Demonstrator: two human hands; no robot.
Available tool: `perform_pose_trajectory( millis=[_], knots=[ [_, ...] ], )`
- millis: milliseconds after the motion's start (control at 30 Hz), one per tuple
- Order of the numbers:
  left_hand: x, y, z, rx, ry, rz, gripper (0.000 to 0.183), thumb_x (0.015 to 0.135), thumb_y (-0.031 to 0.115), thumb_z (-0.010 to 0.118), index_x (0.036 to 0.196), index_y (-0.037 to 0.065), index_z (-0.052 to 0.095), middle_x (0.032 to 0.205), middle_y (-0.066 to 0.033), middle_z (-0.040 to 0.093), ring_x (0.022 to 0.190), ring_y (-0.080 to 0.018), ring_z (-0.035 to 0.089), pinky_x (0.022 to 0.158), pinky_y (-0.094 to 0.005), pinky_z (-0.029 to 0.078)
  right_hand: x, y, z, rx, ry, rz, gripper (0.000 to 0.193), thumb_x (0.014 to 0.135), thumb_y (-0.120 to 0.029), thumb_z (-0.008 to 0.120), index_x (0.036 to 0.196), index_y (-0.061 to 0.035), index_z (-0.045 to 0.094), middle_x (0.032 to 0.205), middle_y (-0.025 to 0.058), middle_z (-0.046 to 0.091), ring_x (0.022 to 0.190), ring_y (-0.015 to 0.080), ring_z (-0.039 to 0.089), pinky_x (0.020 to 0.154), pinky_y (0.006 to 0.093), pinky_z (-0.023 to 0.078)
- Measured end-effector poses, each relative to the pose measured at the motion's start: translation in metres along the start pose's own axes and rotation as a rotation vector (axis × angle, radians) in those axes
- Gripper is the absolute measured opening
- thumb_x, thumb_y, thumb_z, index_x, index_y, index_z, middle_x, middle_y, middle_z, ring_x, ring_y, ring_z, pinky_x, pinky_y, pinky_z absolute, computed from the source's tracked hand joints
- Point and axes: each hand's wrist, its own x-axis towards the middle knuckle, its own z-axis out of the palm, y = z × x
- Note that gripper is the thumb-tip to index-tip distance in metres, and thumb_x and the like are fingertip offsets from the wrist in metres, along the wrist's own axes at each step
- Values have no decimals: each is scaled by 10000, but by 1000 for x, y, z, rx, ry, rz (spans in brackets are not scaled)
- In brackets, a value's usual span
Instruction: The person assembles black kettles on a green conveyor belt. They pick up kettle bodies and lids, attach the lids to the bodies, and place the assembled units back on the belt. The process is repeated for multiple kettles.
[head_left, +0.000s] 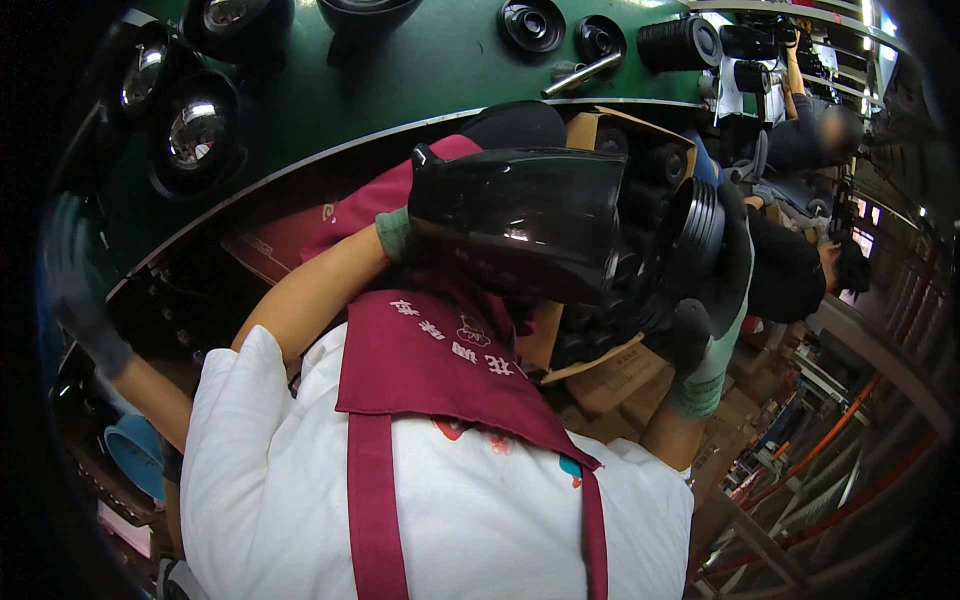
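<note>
A glossy black jug-shaped part (520,215) lies sideways before my chest, its narrow lipped end to the left. My left hand (394,236), in a glove with a green cuff, holds it from behind; its fingers are hidden by the part. On the right, my right hand (738,265) wears a grey-palmed glove and curls around a stack of black ribbed round pieces (690,235). This stack is close to the jug part's wide end. Beneath both hands stands an open cardboard box (585,130) with more round black parts inside.
A green worktable (420,80) carries black bowl-shaped parts (195,135), round black pieces (532,25) and a metal tube (582,75). A co-worker's blurred gloved hand (85,290) is at far left. Another person (800,140) sits at right. Cartons (620,380) lie below.
</note>
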Motion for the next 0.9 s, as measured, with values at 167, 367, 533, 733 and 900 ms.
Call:
perform_pose_trajectory(
  millis=[167,367,533,733,900],
  knots=[
    [0,0,0,-14,4,21,496,1108,203,426,1580,60,377,1586,-146,448,1403,-265,493,1164,-455,431,7,1,6,-214,-111,-22,1135,667,-425,944,1581,-50,386,1555,131,420,1421,292,457,1157,437,432],
    [-1,0,-1,-24,6,44,494,1107,203,427,1577,58,379,1580,-145,455,1396,-265,499,1160,-453,435,11,3,14,-290,-200,-107,1129,658,-424,952,1574,-56,403,1547,159,420,1431,336,447,1169,446,417],
    [2,-2,0,-28,1,51,493,1107,203,428,1576,57,381,1575,-144,460,1391,-265,503,1156,-452,439,10,9,13,-292,-222,-149,1149,649,-458,951,1577,-58,403,1541,169,416,1429,341,443,1167,449,420],
    [1,1,-2,-21,-3,56,492,1107,204,429,1573,55,384,1568,-144,467,1385,-265,509,1152,-450,443,10,12,16,-250,-231,-107,1170,652,-484,943,1591,-63,384,1531,164,419,1413,337,448,1164,444,422],
    [0,4,-6,-15,-12,54,490,1107,204,431,1572,54,386,1563,-143,473,1380,-265,513,1148,-449,447,6,25,15,-319,-247,-161,1120,732,-600,847,1593,-65,370,1586,154,369,1443,322,429,1155,443,429]
  ],
)
